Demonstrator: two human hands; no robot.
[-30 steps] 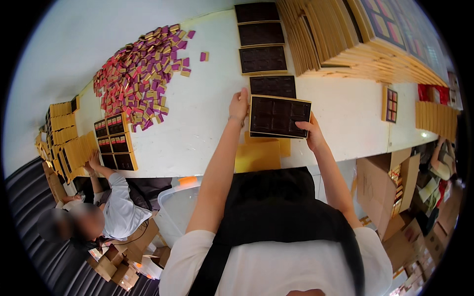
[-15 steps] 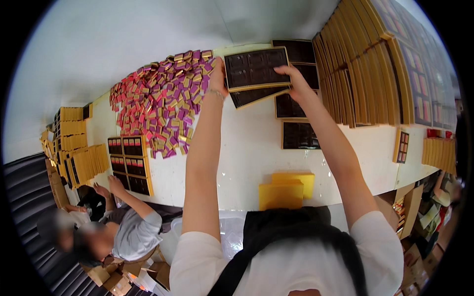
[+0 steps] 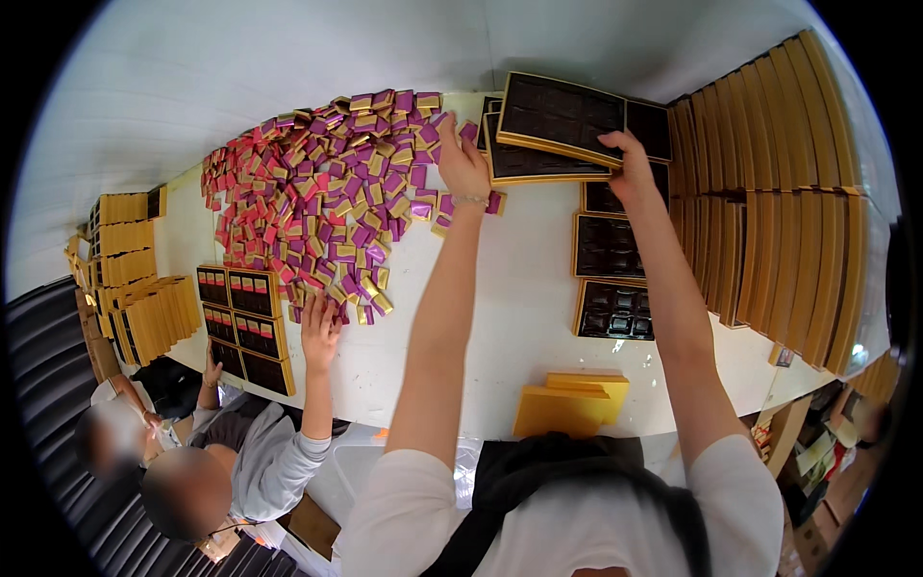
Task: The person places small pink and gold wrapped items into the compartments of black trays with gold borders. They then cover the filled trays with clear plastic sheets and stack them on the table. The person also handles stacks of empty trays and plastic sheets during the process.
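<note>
My left hand [image 3: 463,159] and my right hand [image 3: 630,165] are stretched far over a white table [image 3: 519,317], each gripping a side of a flat gold-edged box with a dark compartment tray [image 3: 558,117]. The box sits tilted on top of a second one [image 3: 538,163], at the far end of a row of similar dark tray boxes [image 3: 613,245]. Just left of my left hand lies a big heap of small pink, purple and gold wrapped squares [image 3: 327,202].
Rows of upright gold boxes [image 3: 779,240] line the table's right side, more stand at the far left [image 3: 135,288]. Yellow lids [image 3: 567,404] lie at the near edge. A seated person's hand [image 3: 319,332] reaches the heap beside partly filled boxes [image 3: 245,327].
My hands carried the dark tray box from the near middle of the table up to the far end of the row. The view shifted toward the heap.
</note>
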